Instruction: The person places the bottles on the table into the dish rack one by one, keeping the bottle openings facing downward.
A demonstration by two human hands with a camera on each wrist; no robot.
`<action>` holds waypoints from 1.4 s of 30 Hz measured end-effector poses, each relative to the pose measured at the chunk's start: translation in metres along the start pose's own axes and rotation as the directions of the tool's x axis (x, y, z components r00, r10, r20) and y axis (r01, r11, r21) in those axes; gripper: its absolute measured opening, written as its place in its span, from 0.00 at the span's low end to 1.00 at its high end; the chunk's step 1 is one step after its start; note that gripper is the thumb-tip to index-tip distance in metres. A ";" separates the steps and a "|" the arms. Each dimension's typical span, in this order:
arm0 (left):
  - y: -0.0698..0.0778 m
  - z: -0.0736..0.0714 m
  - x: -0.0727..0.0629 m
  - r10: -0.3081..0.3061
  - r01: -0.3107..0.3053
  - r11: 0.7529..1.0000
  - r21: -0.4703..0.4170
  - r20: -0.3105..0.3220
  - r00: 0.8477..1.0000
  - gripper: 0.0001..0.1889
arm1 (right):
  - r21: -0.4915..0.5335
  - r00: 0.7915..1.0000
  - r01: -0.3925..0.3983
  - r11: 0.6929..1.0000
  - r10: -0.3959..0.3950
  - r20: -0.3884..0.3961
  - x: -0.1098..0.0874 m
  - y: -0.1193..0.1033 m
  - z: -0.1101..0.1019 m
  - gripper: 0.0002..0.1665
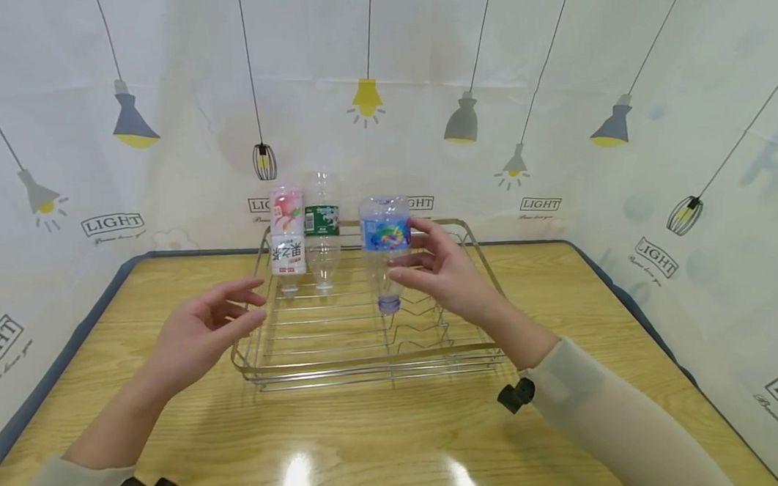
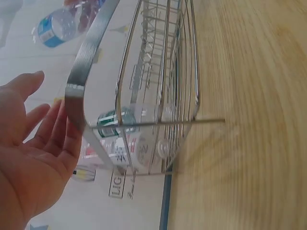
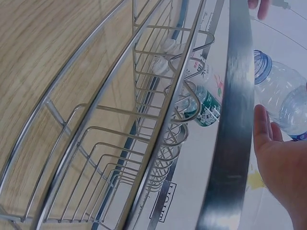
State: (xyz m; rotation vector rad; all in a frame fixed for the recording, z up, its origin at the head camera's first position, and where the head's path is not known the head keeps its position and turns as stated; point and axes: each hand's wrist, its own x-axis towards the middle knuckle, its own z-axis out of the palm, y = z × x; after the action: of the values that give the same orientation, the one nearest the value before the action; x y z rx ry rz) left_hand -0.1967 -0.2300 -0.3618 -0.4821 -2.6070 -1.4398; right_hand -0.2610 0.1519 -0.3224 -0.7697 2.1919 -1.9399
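My right hand (image 1: 453,278) grips a clear plastic bottle (image 1: 385,232) with a blue label, held neck down over the right half of a wire dish rack (image 1: 369,363). The right wrist view shows its blue neck ring (image 3: 262,67) beside my fingers. At the rack's left side my left hand (image 1: 198,328) holds nothing, fingers loosely bent near the metal rim (image 2: 76,91); whether they touch it I cannot tell. Two other bottles stand neck down at the rack's back left: a pink-and-white labelled bottle (image 1: 287,230) and a green-labelled bottle (image 1: 322,221).
The rack rests on a wood-grain table (image 1: 373,435). Wavy wire dividers (image 1: 423,329) line its right part. A pale lamp-printed curtain (image 1: 418,43) surrounds the table on the back and sides, with a dark blue border (image 1: 185,252) along the table edge.
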 end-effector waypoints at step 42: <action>-0.046 -0.012 -0.029 0.012 -0.023 0.989 0.146 0.074 0.997 0.24 | -0.026 0.988 -0.025 0.999 0.020 -0.150 0.062 -0.013 0.005 0.51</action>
State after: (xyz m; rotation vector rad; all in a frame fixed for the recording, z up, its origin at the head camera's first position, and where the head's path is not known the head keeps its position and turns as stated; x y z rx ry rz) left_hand -0.1851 -0.2694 -0.3998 -0.5472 -2.7327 -1.2354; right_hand -0.3087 0.1192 -0.2955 -0.6184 2.3053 -2.0220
